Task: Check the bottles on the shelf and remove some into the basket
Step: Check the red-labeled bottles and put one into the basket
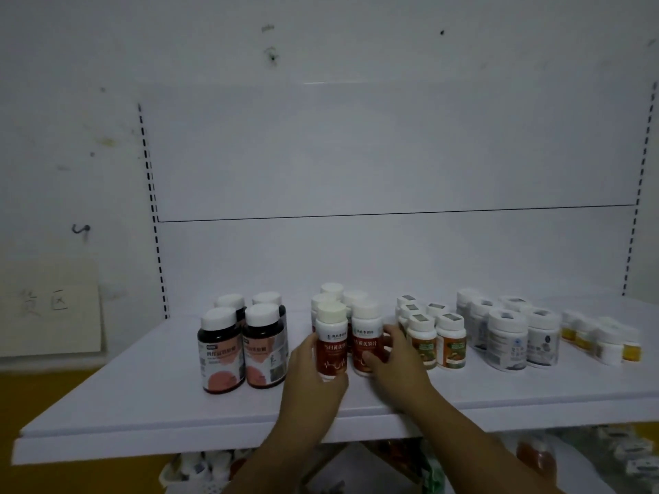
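On the white shelf (142, 397) stand groups of bottles. In the middle is a cluster of white-capped bottles with red labels. My left hand (313, 379) wraps the front left red-label bottle (332, 333). My right hand (396, 358) grips the front right red-label bottle (365, 333), fingers round its right side. Both bottles stand upright on the shelf. Left of them are dark bottles with pink labels (223, 351). To the right stand orange-label bottles (437, 340), wide white jars (508, 336) and small yellow-label bottles (602, 344). No basket is in view.
The white back panel (356, 155) rises behind the bottles, with slotted uprights (153, 194) at each side. A lower shelf level (570, 461) under the front edge holds blurred packages. A paper sign (50, 315) hangs on the wall at left.
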